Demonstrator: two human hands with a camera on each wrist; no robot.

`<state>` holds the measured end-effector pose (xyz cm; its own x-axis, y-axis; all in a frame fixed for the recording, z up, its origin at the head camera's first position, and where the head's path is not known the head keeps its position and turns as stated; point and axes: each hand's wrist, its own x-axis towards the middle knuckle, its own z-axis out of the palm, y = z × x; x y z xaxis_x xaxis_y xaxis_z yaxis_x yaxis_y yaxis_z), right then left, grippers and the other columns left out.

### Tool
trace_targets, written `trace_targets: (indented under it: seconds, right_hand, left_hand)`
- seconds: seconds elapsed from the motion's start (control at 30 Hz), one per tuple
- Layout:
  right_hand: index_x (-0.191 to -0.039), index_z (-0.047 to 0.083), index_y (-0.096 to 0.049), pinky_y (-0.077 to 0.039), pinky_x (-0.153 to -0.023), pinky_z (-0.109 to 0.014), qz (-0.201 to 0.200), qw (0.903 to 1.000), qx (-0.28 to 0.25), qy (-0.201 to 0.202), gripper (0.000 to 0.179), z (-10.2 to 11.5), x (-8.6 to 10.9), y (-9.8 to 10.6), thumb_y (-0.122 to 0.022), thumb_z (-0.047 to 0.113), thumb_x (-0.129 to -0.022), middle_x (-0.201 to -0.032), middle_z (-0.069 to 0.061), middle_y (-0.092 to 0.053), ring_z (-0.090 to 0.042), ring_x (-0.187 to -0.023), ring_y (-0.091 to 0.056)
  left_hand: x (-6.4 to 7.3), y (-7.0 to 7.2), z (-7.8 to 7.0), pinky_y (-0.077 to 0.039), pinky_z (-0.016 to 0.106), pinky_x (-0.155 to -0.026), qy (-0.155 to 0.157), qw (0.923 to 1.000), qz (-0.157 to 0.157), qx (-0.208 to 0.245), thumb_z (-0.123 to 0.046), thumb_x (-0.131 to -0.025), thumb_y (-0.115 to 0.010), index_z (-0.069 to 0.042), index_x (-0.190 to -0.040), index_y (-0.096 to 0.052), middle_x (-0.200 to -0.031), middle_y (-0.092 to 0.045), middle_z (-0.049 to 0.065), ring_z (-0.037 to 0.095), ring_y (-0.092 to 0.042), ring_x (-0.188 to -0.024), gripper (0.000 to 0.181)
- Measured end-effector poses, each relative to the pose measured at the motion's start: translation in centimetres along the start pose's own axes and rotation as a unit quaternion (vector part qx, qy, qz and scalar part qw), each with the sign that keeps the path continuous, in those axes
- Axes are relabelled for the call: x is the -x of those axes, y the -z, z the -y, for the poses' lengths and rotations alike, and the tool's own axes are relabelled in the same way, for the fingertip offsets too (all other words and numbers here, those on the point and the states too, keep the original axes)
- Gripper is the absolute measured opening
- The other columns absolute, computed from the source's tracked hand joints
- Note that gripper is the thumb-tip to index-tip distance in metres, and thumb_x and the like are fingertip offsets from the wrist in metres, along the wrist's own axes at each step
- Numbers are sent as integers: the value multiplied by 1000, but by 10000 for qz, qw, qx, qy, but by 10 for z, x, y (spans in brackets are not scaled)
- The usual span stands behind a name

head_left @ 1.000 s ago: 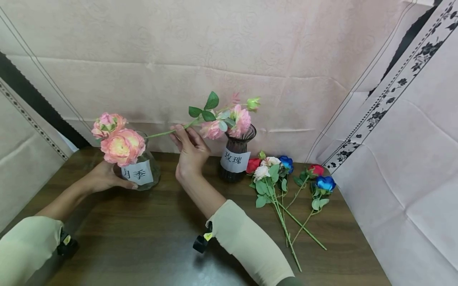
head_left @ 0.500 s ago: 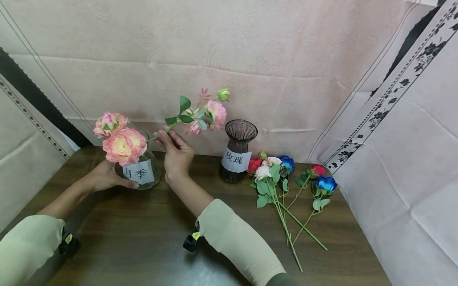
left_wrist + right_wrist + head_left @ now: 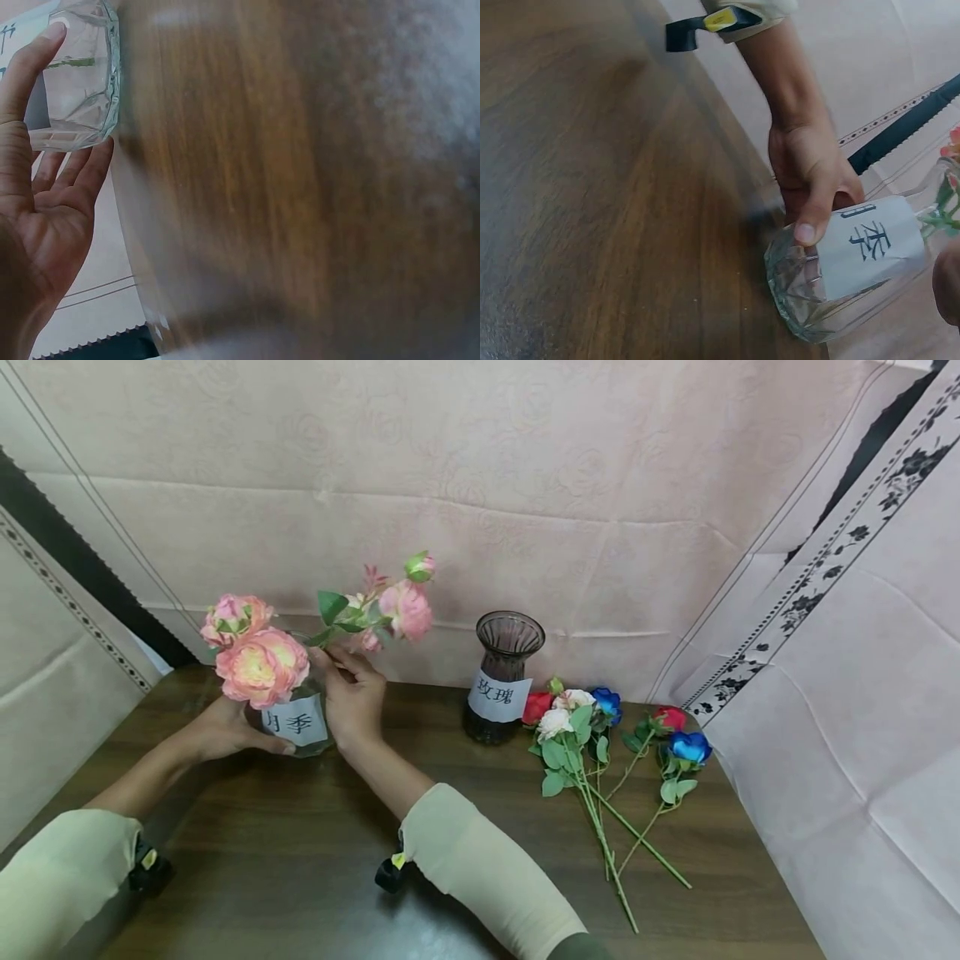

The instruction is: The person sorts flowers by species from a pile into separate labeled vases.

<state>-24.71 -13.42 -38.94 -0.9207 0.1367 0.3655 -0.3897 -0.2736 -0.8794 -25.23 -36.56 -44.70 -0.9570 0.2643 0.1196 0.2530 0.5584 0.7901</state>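
My left hand (image 3: 225, 731) grips a clear glass vase (image 3: 296, 722) low on its side, thumb near the white label. In the left wrist view a piece of green stem (image 3: 71, 63) shows through the glass. Two peach-pink blooms (image 3: 262, 667) rise from the vase and lean left. At the vase's mouth my right hand (image 3: 356, 697) pinches the stem of a pink flower spray (image 3: 407, 608), which tilts to the right with its green leaves and a bud. The lower end of that stem is hidden behind the fingers.
A dark ribbed glass vase (image 3: 501, 693) with a white label stands to the right. Beside it lie several artificial flowers (image 3: 577, 735) in red, white and blue, stems toward the front of the wooden table (image 3: 300, 860). Pale cloth (image 3: 525, 485) hangs behind.
My right hand has moved left with the pink flower spray, from in front of the dark vase to the clear vase's mouth. My left hand stays on the clear vase.
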Motion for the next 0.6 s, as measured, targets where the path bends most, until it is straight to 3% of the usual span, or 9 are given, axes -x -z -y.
trace_targets:
  seconds: [0.03, 0.13, 0.2, 0.27, 0.3, 0.37, 0.47, 0.53, 0.6]
  right_hand:
    - [-119, -2, -86, -62, -85, -14, 98, 9997, 217, 42, 21, -1, 1, 1, -84, 8, -102, -116, -23, -82, 8, -90, -68]
    - [-128, 3, -84, -59, -89, -13, 469, 9959, 774, -50, 24, -3, 6, 3, -78, 13, -107, -130, -13, -82, 5, -101, -68]
    - [-139, 7, -79, -58, -98, -14, 741, 9914, 1063, -195, 31, -3, 10, 5, -71, 19, -112, -146, -2, -78, 2, -121, -69]
    - [-147, 12, -75, -57, -100, -15, 962, 9876, 1202, -316, 35, -3, 14, 8, -66, 25, -116, -154, 5, -72, 2, -128, -67]
    - [-148, 14, -75, -57, -100, -14, 1000, 9864, 1256, -355, 36, -4, 16, 9, -64, 28, -116, -154, 7, -72, 2, -129, -67]
    - [-141, 17, -80, -56, -94, -13, 1018, 9854, 1315, -366, 33, -5, 18, 12, -64, 31, -117, -141, 8, -78, 5, -120, -67]
    - [-128, 20, -87, -52, -77, -15, 849, 9857, 1368, -498, 28, -6, 21, 16, -68, 35, -114, -109, -2, -81, 6, -89, -63]
    - [-126, 20, -88, -53, -78, -16, 743, 9846, 1426, -686, 28, -7, 21, 19, -71, 38, -112, -106, 1, -84, 6, -89, -64]
    - [-127, 20, -88, -58, -89, -19, 648, 9828, 1484, -885, 28, -8, 21, 23, -74, 37, -109, -113, 4, -88, 4, -99, -71]
  left_hand:
    - [0, 0, 0, -23, 89, -125, -17, 10000, 3, 9, -9, -74, -107, -9, -174, -24, -169, -44, 27, 53, -37, -158, 130]
    - [1, 0, -2, -32, 74, -130, -116, 9999, -35, -91, -10, -74, -107, -10, -170, -33, -164, -52, 23, 27, -49, -152, 121]
    - [1, 0, -2, -34, 73, -129, -151, 9999, -24, -76, -10, -74, -107, -10, -168, -35, -163, -53, 22, 25, -50, -150, 118]
    - [1, -1, -2, -35, 73, -129, -115, 9999, -8, -81, -11, -74, -107, -11, -167, -37, -161, -55, 20, 20, -50, -146, 116]
    - [1, -1, -2, -31, 82, -125, -78, 10000, 10, -34, -10, -75, -107, -11, -168, -36, -162, -54, 21, 22, -49, -147, 117]
    - [1, -1, -1, -29, 87, -124, -67, 10000, 19, 39, -9, -74, -107, -10, -169, -33, -163, -52, 22, 29, -47, -148, 120]
    - [0, -1, 0, -29, 86, -124, -92, 9999, 0, 49, -9, -74, -107, -11, -168, -35, -163, -52, 21, 23, -46, -146, 119]
    - [0, -1, 0, -28, 87, -124, -99, 9999, 2, 58, -8, -74, -107, -10, -169, -33, -165, -50, 21, 30, -45, -150, 121]
    - [0, 0, 0, -27, 88, -124, -64, 10000, 30, 53, -8, -74, -107, -9, -170, -31, -167, -48, 23, 41, -42, -155, 122]
